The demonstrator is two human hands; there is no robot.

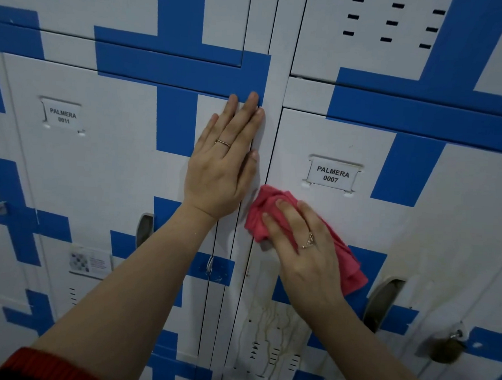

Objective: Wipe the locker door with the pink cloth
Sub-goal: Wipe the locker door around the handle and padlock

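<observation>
The white and blue locker door (454, 202) labelled PALMERA 0007 fills the right half of the view. My right hand (302, 246) presses the crumpled pink cloth (349, 263) flat against the door's left edge, below the label. Yellowish drip stains run down the door under the cloth. My left hand (225, 164) lies flat with fingers together on the right edge of the neighbouring door, labelled PALMERA 0011 (62, 116), and holds nothing.
A grey recessed handle (382, 300) and a brass padlock (447, 348) sit on the 0007 door, to the right of the cloth. The 0011 door has its own handle (144, 227) and a small sticker (89, 262). More lockers stand above.
</observation>
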